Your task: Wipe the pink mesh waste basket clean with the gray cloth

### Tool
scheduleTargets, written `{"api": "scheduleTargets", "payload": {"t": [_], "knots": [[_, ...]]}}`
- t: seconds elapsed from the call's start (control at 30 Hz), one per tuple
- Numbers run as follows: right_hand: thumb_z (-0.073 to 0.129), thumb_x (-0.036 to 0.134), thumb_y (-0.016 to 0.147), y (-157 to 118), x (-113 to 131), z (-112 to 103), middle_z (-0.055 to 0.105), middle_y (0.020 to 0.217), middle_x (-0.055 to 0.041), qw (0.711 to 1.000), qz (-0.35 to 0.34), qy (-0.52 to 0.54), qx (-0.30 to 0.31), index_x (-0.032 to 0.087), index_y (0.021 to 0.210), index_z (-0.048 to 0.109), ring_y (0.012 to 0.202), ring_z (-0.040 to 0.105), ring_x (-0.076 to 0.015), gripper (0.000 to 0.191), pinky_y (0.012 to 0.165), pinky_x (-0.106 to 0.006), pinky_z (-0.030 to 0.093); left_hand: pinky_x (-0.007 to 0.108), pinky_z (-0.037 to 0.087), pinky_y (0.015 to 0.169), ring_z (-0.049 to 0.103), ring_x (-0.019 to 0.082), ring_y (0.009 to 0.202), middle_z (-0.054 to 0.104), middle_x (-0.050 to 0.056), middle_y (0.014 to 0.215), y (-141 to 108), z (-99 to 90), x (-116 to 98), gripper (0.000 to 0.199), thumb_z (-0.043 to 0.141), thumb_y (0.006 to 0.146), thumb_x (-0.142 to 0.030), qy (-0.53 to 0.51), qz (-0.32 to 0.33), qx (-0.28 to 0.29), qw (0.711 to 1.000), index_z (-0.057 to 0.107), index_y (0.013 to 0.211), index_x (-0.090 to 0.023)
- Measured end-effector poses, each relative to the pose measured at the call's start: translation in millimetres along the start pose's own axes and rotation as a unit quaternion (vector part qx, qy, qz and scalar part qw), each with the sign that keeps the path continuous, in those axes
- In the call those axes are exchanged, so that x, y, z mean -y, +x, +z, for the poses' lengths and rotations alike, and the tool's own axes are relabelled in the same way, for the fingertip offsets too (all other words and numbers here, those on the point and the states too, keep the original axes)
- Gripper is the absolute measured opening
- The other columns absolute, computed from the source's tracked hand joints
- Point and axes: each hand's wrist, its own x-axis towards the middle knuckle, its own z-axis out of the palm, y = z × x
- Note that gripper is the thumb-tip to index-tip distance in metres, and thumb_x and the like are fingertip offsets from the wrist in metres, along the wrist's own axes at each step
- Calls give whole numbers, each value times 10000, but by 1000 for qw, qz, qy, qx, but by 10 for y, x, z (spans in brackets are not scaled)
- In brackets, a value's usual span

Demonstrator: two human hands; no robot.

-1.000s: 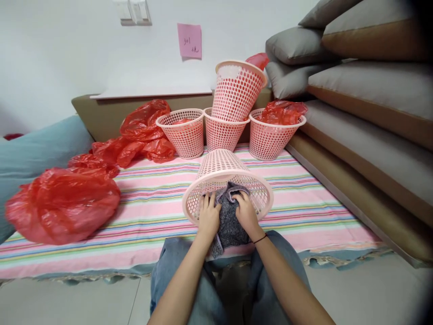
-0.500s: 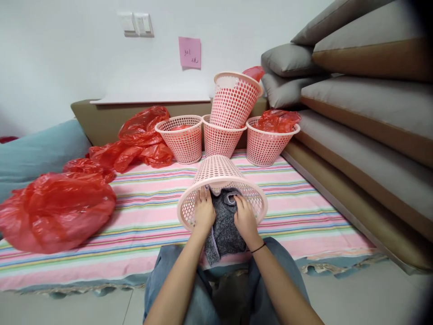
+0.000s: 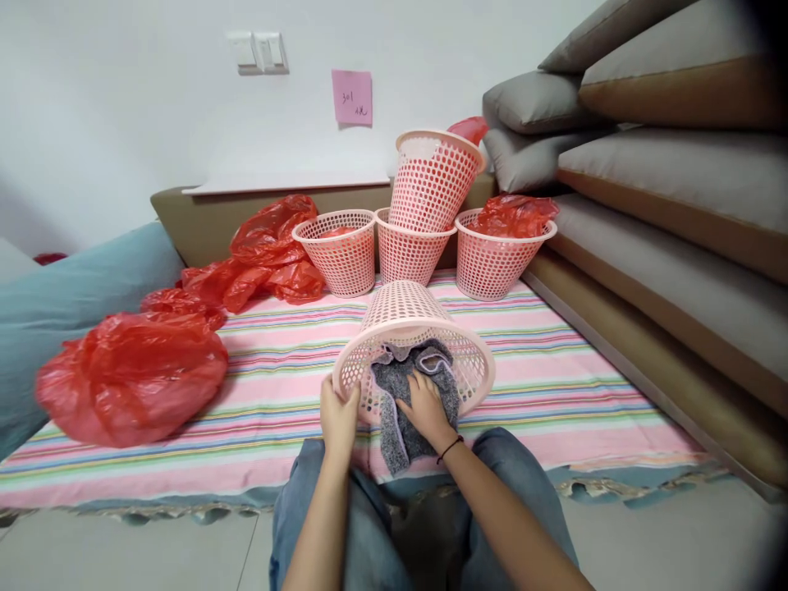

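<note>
A pale pink perforated plastic basket [image 3: 406,308] lies on its side in front of my knees, its mouth facing me. My left hand [image 3: 339,413] grips the left side of its rim, thumb inside. A dark grey cloth [image 3: 403,439] with a light purple edge lies partly in the basket's mouth and hangs out over the lower rim. My right hand [image 3: 426,408] rests on the cloth with its fingers spread, pressing on it; a dark band circles that wrist.
Behind stand more pink baskets [image 3: 345,271], one tilted inside another [image 3: 434,185], some with red plastic bags. Red bags [image 3: 135,377] lie on the striped cloth [image 3: 264,394] at left. Grey and brown cushions [image 3: 677,180] are stacked at right. A blue cushion [image 3: 92,287] sits at far left.
My left hand has let go of the cloth and taken hold of the basket's left rim. My right hand has shifted from the cloth's right edge to its middle.
</note>
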Motion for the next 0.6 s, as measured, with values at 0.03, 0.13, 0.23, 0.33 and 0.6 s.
{"api": "scheduleTargets", "payload": {"t": [0.03,0.13,0.23,0.33,0.6], "knots": [[627,201,848,9,-28,17,603,1259,-213,1000,18,1,6,97,1129,637,1174,529,-325,299,1001,-470,427,415,518,858,661,291,1001,703,134,1038,36,10,32,431,585,782,-445,-9,-30,48,998,622,1077,-133],[593,147,858,24,-100,44,668,1085,-135,998,52,17,15,153,984,658,1080,563,-267,142,973,-393,429,370,519,721,695,287,811,735,106,805,78,45,95,339,545,785,-453,-2,-55,109,992,680,848,-148],[530,129,893,26,-154,88,634,1186,-143,995,85,53,-2,153,1021,640,1153,533,-256,171,1015,-392,398,375,496,761,693,300,844,751,117,839,-9,98,62,292,561,781,-407,11,-62,135,989,701,843,-159],[501,171,939,31,-206,160,574,1301,-161,988,108,107,-30,130,1100,617,1228,502,-270,203,1065,-459,366,356,487,810,687,275,887,758,96,918,-170,202,-25,282,587,763,-297,-2,-45,169,985,708,984,-168],[520,404,982,-2,-149,225,675,1002,-44,955,61,290,-27,152,1044,618,925,653,-174,278,845,-364,539,347,499,863,670,228,889,734,70,937,-373,402,-93,391,524,843,-269,-96,-33,220,970,629,1202,-152]]}}
